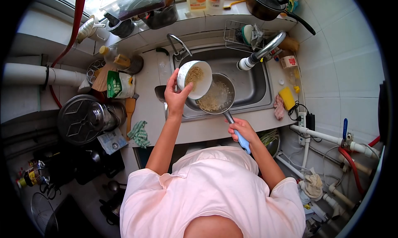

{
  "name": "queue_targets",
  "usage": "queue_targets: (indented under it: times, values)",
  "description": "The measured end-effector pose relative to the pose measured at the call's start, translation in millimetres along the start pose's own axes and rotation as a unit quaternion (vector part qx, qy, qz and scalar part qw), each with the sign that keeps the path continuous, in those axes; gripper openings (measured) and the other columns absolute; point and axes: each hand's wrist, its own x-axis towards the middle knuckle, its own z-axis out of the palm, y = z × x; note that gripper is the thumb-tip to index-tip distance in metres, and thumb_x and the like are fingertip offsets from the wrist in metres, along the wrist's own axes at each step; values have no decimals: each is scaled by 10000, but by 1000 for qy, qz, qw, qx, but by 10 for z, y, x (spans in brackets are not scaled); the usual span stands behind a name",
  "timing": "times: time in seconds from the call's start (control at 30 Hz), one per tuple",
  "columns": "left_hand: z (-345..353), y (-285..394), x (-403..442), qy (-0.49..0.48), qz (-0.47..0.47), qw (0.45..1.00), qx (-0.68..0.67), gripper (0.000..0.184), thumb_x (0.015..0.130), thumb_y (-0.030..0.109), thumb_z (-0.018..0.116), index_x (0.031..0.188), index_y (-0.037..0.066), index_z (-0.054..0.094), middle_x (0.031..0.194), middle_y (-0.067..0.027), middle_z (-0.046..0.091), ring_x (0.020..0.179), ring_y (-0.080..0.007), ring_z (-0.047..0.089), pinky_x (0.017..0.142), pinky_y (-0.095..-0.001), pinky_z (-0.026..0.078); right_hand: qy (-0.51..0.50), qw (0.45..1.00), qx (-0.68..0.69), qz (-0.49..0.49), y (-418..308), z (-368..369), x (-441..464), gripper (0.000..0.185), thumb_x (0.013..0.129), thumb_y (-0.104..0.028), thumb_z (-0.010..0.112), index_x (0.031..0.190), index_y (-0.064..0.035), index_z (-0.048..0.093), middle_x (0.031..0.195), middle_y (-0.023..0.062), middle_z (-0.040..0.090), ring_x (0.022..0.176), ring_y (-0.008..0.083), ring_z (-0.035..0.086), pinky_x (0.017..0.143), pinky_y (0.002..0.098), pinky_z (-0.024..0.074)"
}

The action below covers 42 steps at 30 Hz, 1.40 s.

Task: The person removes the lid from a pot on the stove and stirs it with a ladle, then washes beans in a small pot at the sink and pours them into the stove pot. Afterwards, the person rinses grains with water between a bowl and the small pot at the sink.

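My left hand (176, 98) grips a white bowl (202, 89) by its side, thumb over the rim. The bowl is tilted toward the saucepan, with small tan grains (193, 75) lying inside it. Just right of and below the bowl is the saucepan (233, 90), held over the front of the sink (257, 99). Similar grains and cloudy liquid (216, 98) show in the pan. My right hand (242, 130) is closed around the pan's blue-grey handle (241, 141). What the grains are, I cannot make out.
A large curved faucet (265, 47) reaches over the sink's right side, and a thinner tap (178, 45) stands behind the bowl. On the right counter lies a yellow sponge (286, 98). A green checked cloth (139, 134) and wooden spatula (130, 109) lie at left.
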Motion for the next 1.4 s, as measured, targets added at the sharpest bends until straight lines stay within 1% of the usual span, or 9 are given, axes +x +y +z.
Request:
queue_targets:
  times: [0.07,0.27,0.37,0.6,0.83,1.07,1.17,1.27,1.4]
  values:
    - [-45,-77,20,-2,9,1000,-26,621,713,41,717,1276,20,456,1131,-67,553,1016,-134,529,860,-259,441,0,1000,-2,1,-6,10,-14,270,877,-65,469,1134,21,470,643,25,494,432,66,441,381,198,362]
    - [-176,17,-50,55,-217,935,-274,504,783,157,652,1231,61,442,1108,-65,551,1036,-182,553,823,-325,504,4,1000,-19,-18,-25,58,-89,282,867,-56,469,1134,33,471,644,36,497,423,79,444,381,200,363]
    - [-346,-161,-110,95,-218,915,-325,483,789,189,647,1208,82,432,1121,-70,538,1040,-208,556,846,-352,504,18,998,-43,-37,-62,127,-151,316,858,-48,463,1162,41,460,635,37,491,410,76,434,377,201,359]
    - [-672,-286,-337,133,-148,921,-335,490,792,172,639,1223,89,421,1148,-86,522,1056,-232,544,863,-381,495,49,990,-91,-97,-198,363,-323,349,840,-32,469,1182,39,448,631,39,486,403,74,435,375,194,357]
    - [-603,-582,-553,146,-204,912,-325,439,814,134,623,1219,114,455,1141,-33,536,1053,-183,539,878,-360,475,73,975,-143,-155,-332,628,-453,352,845,-30,471,1191,27,444,641,43,492,401,72,434,372,190,363]
    - [-250,-632,-586,141,-277,878,-364,475,801,193,666,1223,154,452,1123,-7,536,1047,-153,528,842,-340,473,108,952,-196,-210,-408,754,-474,325,844,-18,487,1162,41,447,649,38,501,406,73,450,365,194,373]
    - [-168,-581,-579,109,-266,890,-355,699,782,251,691,1334,134,279,1211,-41,486,1084,-191,512,846,-360,460,111,945,-206,-228,-422,748,-477,321,847,-19,492,1156,54,447,655,37,506,409,72,455,364,196,375]
    - [-108,-536,-554,124,-273,886,-355,513,795,221,680,1239,151,433,1124,-24,528,1030,-154,529,798,-334,489,126,938,-214,-241,-430,733,-514,328,846,-17,491,1163,55,447,659,33,506,415,70,456,366,193,373]
    - [-83,-535,-563,110,-277,888,-349,512,795,219,681,1239,145,436,1121,-26,526,1024,-150,529,785,-332,493,129,931,-211,-267,-450,709,-459,335,844,-11,490,1170,52,450,662,26,504,423,65,453,372,189,372]
